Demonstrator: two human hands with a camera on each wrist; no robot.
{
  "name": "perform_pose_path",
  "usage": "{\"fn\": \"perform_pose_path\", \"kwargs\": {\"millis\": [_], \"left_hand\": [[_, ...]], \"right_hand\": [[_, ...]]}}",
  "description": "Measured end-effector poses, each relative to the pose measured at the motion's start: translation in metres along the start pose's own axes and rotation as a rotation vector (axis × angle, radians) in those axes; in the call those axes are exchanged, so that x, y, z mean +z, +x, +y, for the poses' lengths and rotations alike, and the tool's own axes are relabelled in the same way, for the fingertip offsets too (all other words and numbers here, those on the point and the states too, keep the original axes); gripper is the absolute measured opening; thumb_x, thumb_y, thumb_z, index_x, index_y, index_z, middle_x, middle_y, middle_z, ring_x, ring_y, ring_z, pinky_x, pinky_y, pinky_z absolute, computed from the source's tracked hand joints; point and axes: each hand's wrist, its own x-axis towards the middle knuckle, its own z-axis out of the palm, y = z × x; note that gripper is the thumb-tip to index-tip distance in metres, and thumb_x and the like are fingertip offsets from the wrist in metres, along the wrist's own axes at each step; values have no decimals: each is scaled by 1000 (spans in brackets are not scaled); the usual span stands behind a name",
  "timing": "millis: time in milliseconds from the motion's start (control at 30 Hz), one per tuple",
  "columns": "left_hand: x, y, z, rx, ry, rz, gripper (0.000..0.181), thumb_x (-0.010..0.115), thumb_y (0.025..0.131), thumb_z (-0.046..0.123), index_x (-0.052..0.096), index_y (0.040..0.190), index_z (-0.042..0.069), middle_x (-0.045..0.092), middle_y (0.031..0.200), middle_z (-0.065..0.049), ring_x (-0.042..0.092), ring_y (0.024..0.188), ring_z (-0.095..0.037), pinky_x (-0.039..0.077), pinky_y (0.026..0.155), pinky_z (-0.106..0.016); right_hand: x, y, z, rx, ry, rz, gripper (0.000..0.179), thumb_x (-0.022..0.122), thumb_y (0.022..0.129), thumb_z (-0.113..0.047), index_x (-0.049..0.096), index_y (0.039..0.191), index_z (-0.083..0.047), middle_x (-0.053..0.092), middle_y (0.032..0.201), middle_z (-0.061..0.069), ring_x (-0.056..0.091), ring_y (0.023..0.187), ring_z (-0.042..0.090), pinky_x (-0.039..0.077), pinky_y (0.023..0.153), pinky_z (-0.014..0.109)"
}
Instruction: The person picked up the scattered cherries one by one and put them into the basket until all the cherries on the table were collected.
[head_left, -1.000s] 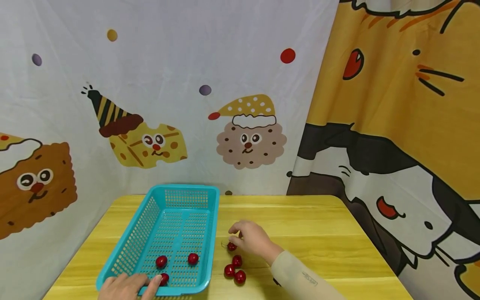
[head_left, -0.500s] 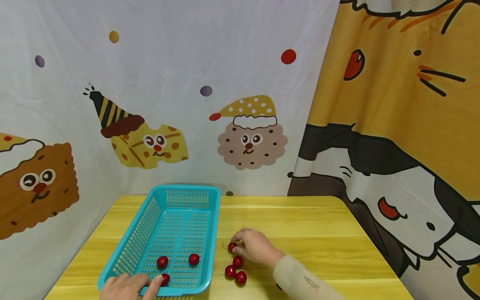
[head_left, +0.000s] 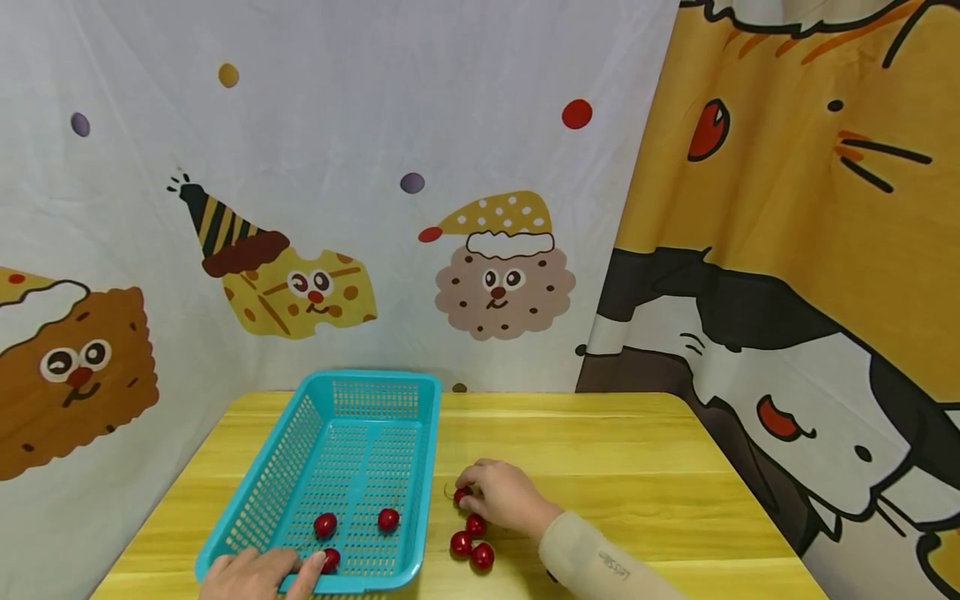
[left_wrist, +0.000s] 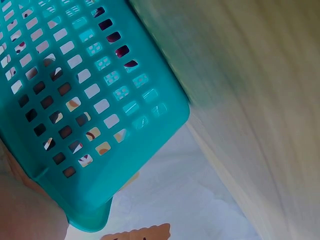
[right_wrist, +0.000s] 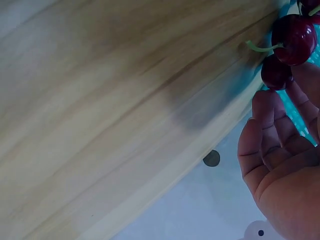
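A turquoise plastic basket (head_left: 432,467) stands on the left of the table. My left hand (head_left: 251,575) grips its near rim, with the thumb close to a cherry (head_left: 330,560) inside; two other cherries lie farther in. In the left wrist view the basket's perforated wall (left_wrist: 115,165) fills much of the picture, with red showing through some holes. To the right of the basket, my right hand (head_left: 504,493) pinches a dark red cherry (head_left: 461,496) with a thin stem, low over the table. Three loose cherries (head_left: 476,526) sit just nearer than that hand.
The yellow wood-grain table (head_left: 600,450) reaches back to a cartoon-printed white curtain (head_left: 315,125). An orange patterned curtain (head_left: 787,208) hangs at the right. A small dark object (head_left: 552,576) shows partly under the right sleeve (head_left: 600,554).
My right hand came down slightly toward the viewer, and its fingers closed from spread to pinching the stemmed cherry. The left hand and basket stay put.
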Motion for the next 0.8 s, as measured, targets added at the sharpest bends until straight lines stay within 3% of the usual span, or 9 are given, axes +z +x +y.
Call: {"fn": "perform_pose_path", "kwargs": {"millis": [167,400,800], "left_hand": [[3,0,-1,8,-5,24,37,67,99,58,66,72,34,49,64,18,40,64,-4,39,73,-36],[5,-1,-1,52,-5,154,35,77,92,52,59,66,38,39,61,23,31,60,3,33,67,-31],[6,0,-1,61,-9,181,44,78,92,50,48,61,40,30,58,23,27,59,4,27,65,-28]], "right_hand": [[0,2,-4,13,-1,-7,18,82,96,-26,79,113,-20,77,106,-7,65,87,1,58,83,25],[4,4,-4,43,20,-36,21,81,96,-28,79,116,-20,77,104,-9,64,86,-1,57,83,24],[9,4,-5,54,26,-59,25,81,96,-32,78,118,-22,80,108,-10,70,95,2,58,88,28]]}}
